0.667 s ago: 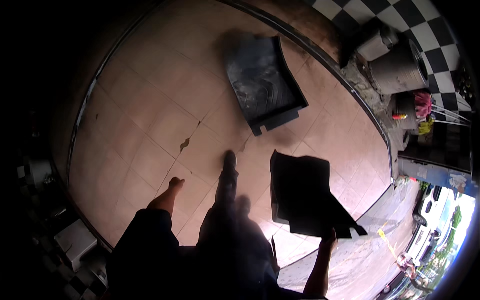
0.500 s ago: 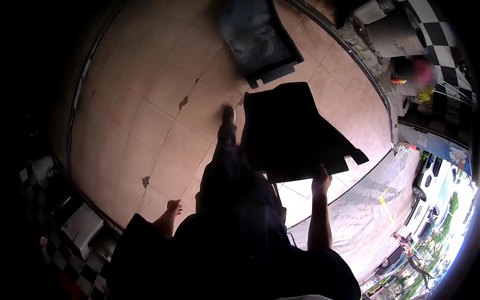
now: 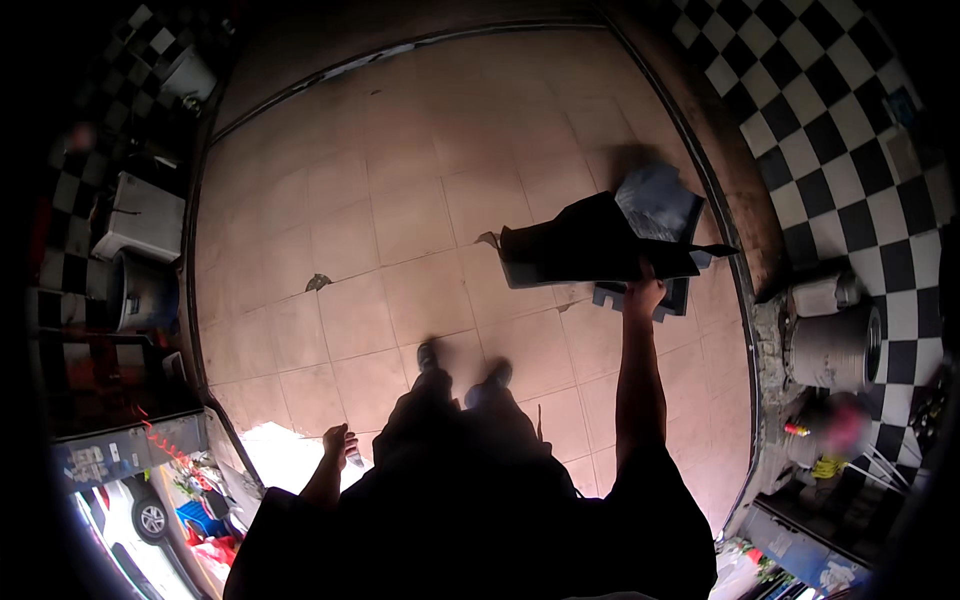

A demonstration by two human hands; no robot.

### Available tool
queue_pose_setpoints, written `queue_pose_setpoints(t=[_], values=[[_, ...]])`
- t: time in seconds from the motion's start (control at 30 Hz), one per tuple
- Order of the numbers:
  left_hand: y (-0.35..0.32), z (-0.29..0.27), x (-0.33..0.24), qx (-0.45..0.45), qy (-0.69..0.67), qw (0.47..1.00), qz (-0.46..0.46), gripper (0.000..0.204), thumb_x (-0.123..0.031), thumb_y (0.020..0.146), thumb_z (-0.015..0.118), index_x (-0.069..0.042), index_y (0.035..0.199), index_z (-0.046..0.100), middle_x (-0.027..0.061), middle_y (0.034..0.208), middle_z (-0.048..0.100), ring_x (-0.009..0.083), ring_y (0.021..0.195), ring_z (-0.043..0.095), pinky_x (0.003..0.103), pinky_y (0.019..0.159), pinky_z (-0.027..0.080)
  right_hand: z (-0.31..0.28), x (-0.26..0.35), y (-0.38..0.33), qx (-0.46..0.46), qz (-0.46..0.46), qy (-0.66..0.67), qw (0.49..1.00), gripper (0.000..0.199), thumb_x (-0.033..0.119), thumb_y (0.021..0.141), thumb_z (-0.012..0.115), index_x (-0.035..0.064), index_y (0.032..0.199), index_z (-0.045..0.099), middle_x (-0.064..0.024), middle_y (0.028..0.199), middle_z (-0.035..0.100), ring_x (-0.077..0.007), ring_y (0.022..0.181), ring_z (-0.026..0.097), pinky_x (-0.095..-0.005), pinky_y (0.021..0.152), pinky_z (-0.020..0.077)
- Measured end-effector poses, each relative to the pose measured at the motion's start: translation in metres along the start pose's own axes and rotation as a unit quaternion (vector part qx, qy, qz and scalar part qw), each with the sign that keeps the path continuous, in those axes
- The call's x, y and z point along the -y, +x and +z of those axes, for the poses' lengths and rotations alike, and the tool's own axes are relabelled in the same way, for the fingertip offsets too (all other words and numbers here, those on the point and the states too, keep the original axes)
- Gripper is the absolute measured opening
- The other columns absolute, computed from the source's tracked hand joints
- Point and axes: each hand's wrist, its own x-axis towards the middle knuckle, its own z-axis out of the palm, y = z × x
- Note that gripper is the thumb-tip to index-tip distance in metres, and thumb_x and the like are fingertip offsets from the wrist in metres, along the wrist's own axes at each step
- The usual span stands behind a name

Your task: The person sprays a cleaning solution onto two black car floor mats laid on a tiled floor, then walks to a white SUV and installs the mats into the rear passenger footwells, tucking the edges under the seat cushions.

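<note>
My right hand (image 3: 645, 292) grips the edge of a black car floor mat (image 3: 575, 240) and holds it above the tiles, seen tilted, nearly edge-on. Partly hidden behind it, a second floor mat (image 3: 655, 195), dark grey with a raised rim and a shiny, wet-looking face, lies on the floor at the right. My left hand (image 3: 340, 445) hangs low at my left side, its fingers loosely bent and apart, with nothing visible in them.
The tiled floor (image 3: 420, 220) has chipped spots and a dark channel (image 3: 690, 130) along its edge. Buckets (image 3: 835, 345) and a pink item (image 3: 845, 430) stand at right by a checkered wall (image 3: 830, 110). At left are a white box (image 3: 145, 215), a tub (image 3: 140, 290) and a car (image 3: 140, 530) outside.
My body has turned, so the street moved from the right to the lower left. The held mat has tipped nearly edge-on; the grey mat now appears farther right, behind it.
</note>
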Motion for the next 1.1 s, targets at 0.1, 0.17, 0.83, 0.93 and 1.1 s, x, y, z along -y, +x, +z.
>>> queue_pose_setpoints(t=[0.1,0.17,0.83,0.93,1.1], values=[[-0.006,-0.034,0.056,-0.025,-0.021,0.998,-0.054,0.033,-0.031,0.086,0.053,-0.008,0.109,0.047,0.0111,0.089,0.059,0.0254,0.072,0.059,0.038,0.059,0.047,0.016,-0.051,0.008,-0.061,0.250,0.337,0.906,0.030,0.017,0.076,0.066,0.0106,0.104,0.059,-0.0078,0.088,0.061,-0.0209,0.079,0.060,-0.0320,0.069,0.0501],[-0.020,-0.066,0.096,-0.053,-0.037,0.995,-0.072,0.033,-0.031,0.086,0.052,-0.009,0.110,0.047,0.0119,0.091,0.059,0.0276,0.074,0.060,0.040,0.061,0.048,0.038,-0.072,-0.023,-0.038,0.430,0.252,0.866,0.041,0.022,0.076,0.067,0.0129,0.112,0.051,-0.0101,0.093,0.060,-0.0247,0.082,0.060,-0.0374,0.071,0.0510],[0.130,-0.275,0.049,-0.033,-0.175,0.984,0.032,0.030,-0.027,0.083,0.057,-0.006,0.103,0.052,0.0085,0.084,0.061,0.0177,0.069,0.059,0.030,0.056,0.046,0.153,-0.035,-0.382,0.328,0.548,-0.121,0.760,0.039,0.022,0.082,0.061,0.0048,0.112,0.043,-0.0172,0.095,0.057,-0.0348,0.078,0.060,-0.0489,0.063,0.0529],[0.155,-0.305,-0.011,-0.073,-0.135,0.986,0.061,0.023,-0.025,0.082,0.057,-0.005,0.093,0.057,0.0062,0.075,0.060,0.0150,0.062,0.057,0.028,0.050,0.044,0.203,-0.014,-0.366,0.342,0.559,-0.143,0.742,0.037,0.020,0.086,0.054,0.0044,0.116,0.041,-0.0221,0.107,0.053,-0.0430,0.089,0.056,-0.0558,0.071,0.0492],[0.194,-0.342,-0.084,-0.113,-0.197,0.967,0.111,0.023,-0.024,0.080,0.056,-0.003,0.090,0.057,0.0062,0.074,0.060,0.0153,0.062,0.057,0.027,0.051,0.045,0.332,-0.065,-0.279,0.346,0.583,-0.151,0.719,0.040,0.024,0.089,0.047,0.0045,0.123,0.038,-0.0181,0.120,0.047,-0.0363,0.103,0.050,-0.0511,0.087,0.0417]])
